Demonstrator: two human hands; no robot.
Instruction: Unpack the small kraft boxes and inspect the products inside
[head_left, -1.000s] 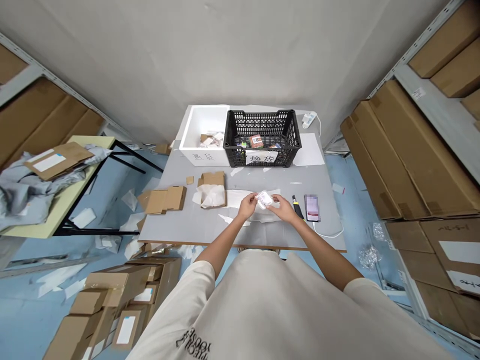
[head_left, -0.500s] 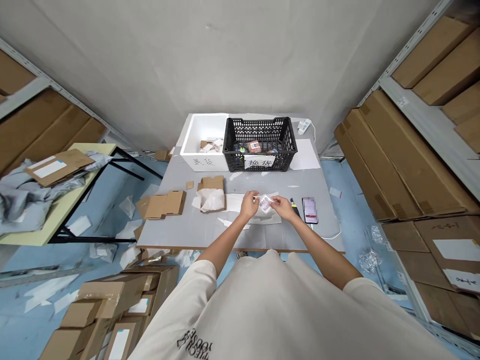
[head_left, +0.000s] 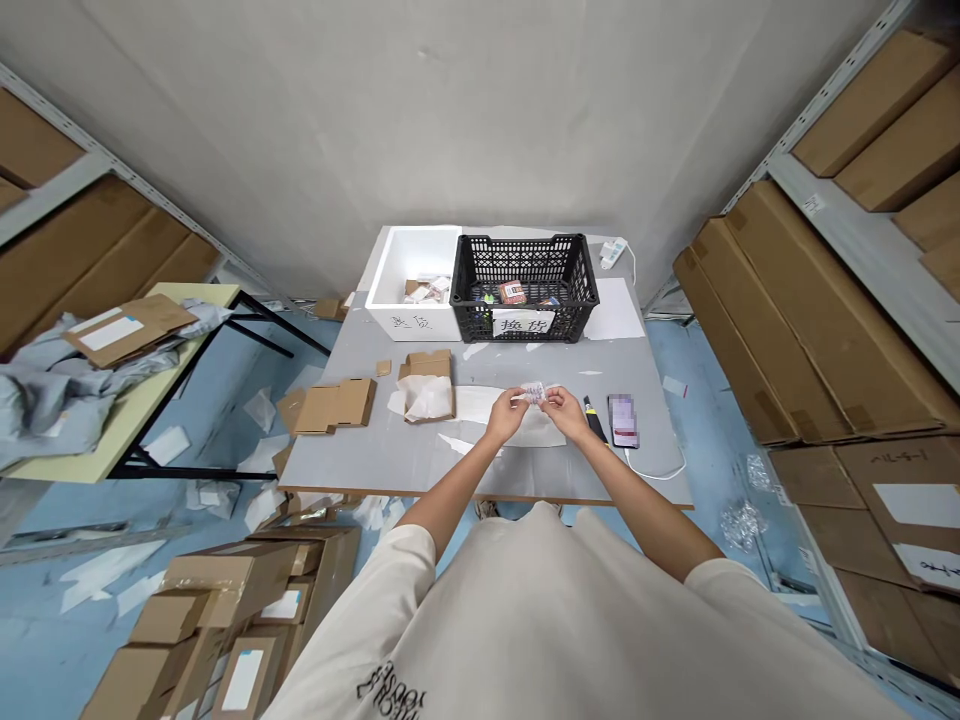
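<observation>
Between my two hands is a small clear packet with purple contents (head_left: pixel 533 392), too small to make out further. My left hand (head_left: pixel 508 412) pinches its left edge, and my right hand (head_left: pixel 564 409) pinches the right edge. Under them, a strip of white paper (head_left: pixel 480 404) lies on the grey table (head_left: pixel 360 465). Left of it sits an opened cardboard box (head_left: pixel 439 365) with white tissue paper (head_left: pixel 427 396) in it. A black and yellow box cutter (head_left: pixel 595 420) and a phone (head_left: pixel 623 420) lie just right of my right hand.
At the table's back stand a white foam box (head_left: pixel 416 322) and a black plastic crate (head_left: pixel 526 265), both holding small packages. Flattened cardboard (head_left: pixel 335 407) lies at left. Shelves of cartons (head_left: pixel 795 310) flank the right side. A side table with parcels (head_left: pixel 124 335) stands at left.
The packet has been tilted in my hands, so its face now looks flatter and narrower. My right hand has shifted slightly on it. The view has moved a little.
</observation>
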